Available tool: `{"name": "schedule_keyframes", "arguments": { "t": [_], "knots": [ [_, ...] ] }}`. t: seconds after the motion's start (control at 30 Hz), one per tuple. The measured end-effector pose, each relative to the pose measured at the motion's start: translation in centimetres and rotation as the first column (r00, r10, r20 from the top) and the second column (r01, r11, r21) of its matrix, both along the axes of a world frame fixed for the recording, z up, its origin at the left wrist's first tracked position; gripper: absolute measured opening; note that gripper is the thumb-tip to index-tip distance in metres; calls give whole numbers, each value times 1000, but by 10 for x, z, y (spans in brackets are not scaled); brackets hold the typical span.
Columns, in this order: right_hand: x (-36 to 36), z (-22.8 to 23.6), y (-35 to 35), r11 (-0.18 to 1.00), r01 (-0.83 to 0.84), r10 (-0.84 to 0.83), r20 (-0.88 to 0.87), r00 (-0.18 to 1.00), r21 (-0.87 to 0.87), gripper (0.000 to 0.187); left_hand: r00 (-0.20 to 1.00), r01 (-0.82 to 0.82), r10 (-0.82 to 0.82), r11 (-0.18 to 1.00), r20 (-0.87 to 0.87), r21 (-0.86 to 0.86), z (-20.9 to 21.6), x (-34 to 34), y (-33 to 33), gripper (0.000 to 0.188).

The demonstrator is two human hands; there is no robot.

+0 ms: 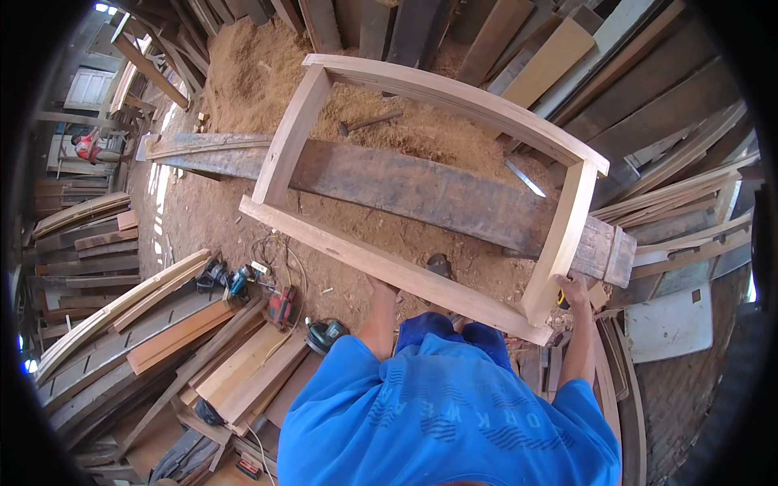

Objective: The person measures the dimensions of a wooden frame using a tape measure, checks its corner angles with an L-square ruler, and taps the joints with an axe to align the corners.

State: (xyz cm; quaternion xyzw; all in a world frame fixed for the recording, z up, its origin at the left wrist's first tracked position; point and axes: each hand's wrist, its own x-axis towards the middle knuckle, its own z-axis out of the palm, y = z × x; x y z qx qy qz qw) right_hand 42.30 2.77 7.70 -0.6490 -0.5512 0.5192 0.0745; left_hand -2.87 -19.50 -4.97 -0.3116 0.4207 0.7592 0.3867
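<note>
A large rectangular frame of pale wood (pixel 373 253) lies across a dark, worn plank (pixel 421 190) in front of me. My left hand (pixel 384 286) is at the underside of the frame's near rail, which hides its fingers. At the near right corner, my right hand (pixel 574 290) is closed around a small yellow-and-black tool (pixel 562 300), mostly covered by the fingers; its kind is not clear. That hand is right beside the frame's right end piece. Through the frame show a hammer (pixel 370 121) on the sawdust and a flat metal strip (pixel 525 178).
Sawdust (pixel 251 73) is heaped beyond the plank. At left, power tools (pixel 239 279) and a red tool (pixel 281 306) with cords lie by stacked boards (pixel 259 364). More boards (pixel 648 138) lean at the far right. A person (pixel 87 148) in red is far left.
</note>
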Motion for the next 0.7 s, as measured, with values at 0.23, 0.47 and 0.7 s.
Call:
{"name": "schedule_keyframes", "arguments": {
  "t": [0.23, 0.47, 0.7],
  "knots": [
    [22, -6, -12, 973, 188, -194, 29, 981, 132, 42, 992, 110, -113, 993, -55, -42, 23, -15, -10, 46],
    [-50, 67, -6, 894, 327, -443, -505, 741, -305, 67, 903, 53, -226, 902, -365, -428, 54, -74, -26, 45],
    [-187, 57, -34, 845, -507, 516, -6, 857, 169, 75, 92, 198, -835, 549, -543, -812, 141, -83, 0, 40]
  ]
}}
